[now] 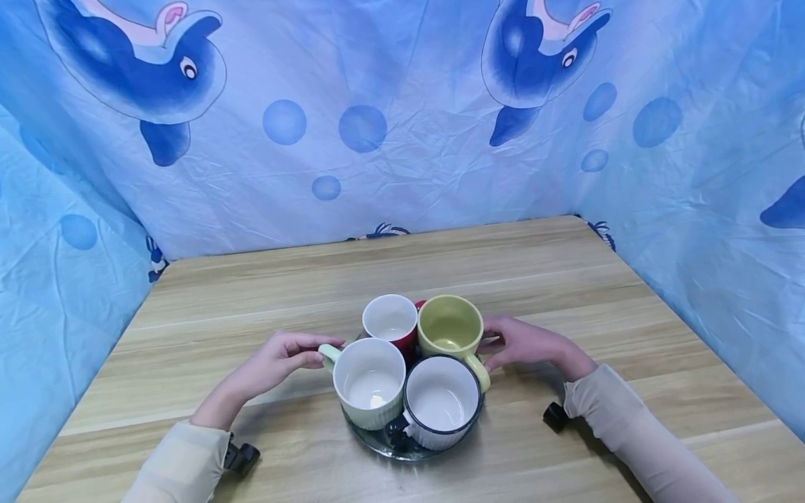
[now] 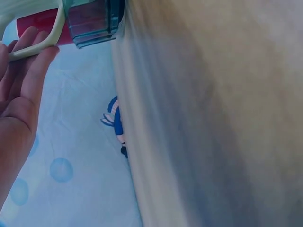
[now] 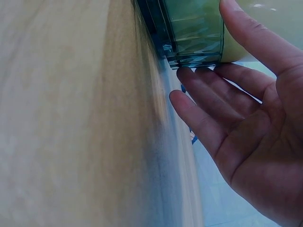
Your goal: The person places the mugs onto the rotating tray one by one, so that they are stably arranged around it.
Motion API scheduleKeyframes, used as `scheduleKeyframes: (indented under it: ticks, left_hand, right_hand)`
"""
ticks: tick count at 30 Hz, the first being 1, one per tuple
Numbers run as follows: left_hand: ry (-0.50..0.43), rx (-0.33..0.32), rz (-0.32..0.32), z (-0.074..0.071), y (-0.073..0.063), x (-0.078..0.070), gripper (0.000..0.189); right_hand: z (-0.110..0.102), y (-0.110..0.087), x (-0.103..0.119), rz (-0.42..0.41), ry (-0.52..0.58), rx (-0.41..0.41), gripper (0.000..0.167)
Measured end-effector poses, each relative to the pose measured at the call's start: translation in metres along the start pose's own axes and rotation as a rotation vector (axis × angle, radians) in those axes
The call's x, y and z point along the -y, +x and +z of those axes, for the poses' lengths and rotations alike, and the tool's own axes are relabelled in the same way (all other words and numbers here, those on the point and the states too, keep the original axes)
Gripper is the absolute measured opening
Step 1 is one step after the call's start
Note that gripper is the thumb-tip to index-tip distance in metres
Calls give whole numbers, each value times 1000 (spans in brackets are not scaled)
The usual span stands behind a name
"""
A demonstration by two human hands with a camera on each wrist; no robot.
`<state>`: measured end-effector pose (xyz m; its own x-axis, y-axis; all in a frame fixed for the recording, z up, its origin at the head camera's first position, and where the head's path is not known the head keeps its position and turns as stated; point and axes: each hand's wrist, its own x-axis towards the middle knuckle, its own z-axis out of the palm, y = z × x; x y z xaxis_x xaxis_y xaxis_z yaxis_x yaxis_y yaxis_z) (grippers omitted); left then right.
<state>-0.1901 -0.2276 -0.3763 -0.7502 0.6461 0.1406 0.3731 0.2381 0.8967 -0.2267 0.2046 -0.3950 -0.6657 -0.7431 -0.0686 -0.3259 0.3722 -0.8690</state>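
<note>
Several mugs stand close together in a clear glass dish point(image 1: 411, 454). My left hand point(image 1: 292, 360) is at the handle of the pale green mug point(image 1: 370, 384), its fingers nearly straight. In the left wrist view, fingertips point(image 2: 49, 53) lie right against that handle. On the other side, my right hand point(image 1: 525, 342) is beside the yellow-green mug point(image 1: 449, 325), fingers spread. The right wrist view shows its fingertips point(image 3: 187, 73) at the ribbed dish wall and the thumb overlapping the mug. A red mug point(image 1: 405, 342) with a white inside stands behind; a black-rimmed white mug point(image 1: 442, 395) is in front.
The wooden table point(image 1: 264, 300) reaches back to a blue curtain point(image 1: 415, 181) printed with dolphins and bubbles. Curtain also lines the left and right sides. Black wrist devices point(image 1: 242, 457) sit at both sleeves, close to the tabletop.
</note>
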Motion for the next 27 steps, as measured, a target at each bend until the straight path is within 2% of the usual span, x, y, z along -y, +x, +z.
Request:
scheduleKeyframes:
  ticks: [6, 11, 17, 24, 27]
  left_hand:
    - [50, 1, -29, -3, 0, -6, 37]
    - [32, 4, -22, -4, 0, -7, 38]
    - [27, -29, -10, -6, -3, -7, 36]
    - [37, -83, -82, -13, -1, -9, 38]
    - [98, -123, -115, -18, 0, -8, 39]
  right_hand:
    - [0, 0, -1, -4, -18, 3, 65]
    - [0, -1, -2, -15, -39, 3, 62]
    - [-1, -2, -1, -28, -54, 19, 62]
    - [-6, -9, -4, -2, -69, -3, 69]
    - [-9, -10, -4, 17, -64, -12, 71]
